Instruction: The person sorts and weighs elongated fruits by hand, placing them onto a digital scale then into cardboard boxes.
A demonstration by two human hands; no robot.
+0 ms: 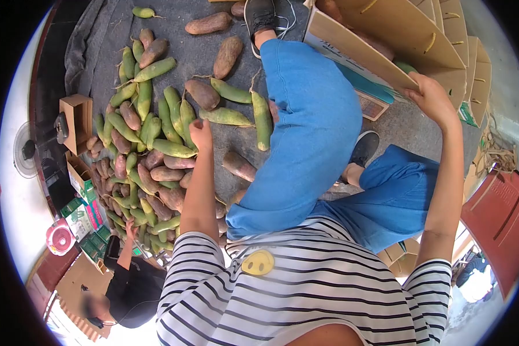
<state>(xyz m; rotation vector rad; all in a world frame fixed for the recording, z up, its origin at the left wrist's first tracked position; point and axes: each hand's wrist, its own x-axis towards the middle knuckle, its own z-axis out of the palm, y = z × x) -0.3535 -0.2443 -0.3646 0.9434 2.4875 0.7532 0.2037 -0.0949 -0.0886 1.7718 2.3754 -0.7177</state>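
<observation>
Over the edge of the vegetable pile is my left hand (201,135), its fingers curled closed beside a long green radish (187,118). Whether anything is inside that fist is hidden. My right hand (434,99) grips the upper edge of an open cardboard box (380,40) at the upper right. Some reddish-brown and green vegetables are partly visible inside the box. Between my left hand and my leg lie more green radishes (263,121) and reddish-brown elongated roots (202,94), loose on the dark ground sheet (173,34).
A large mixed heap of roots (155,173) spreads to the left. More cardboard boxes (480,81) stand behind the gripped one. A co-worker in black (135,294) reaches into the heap at lower left. A fan (26,150) and small cartons (78,176) line the left side.
</observation>
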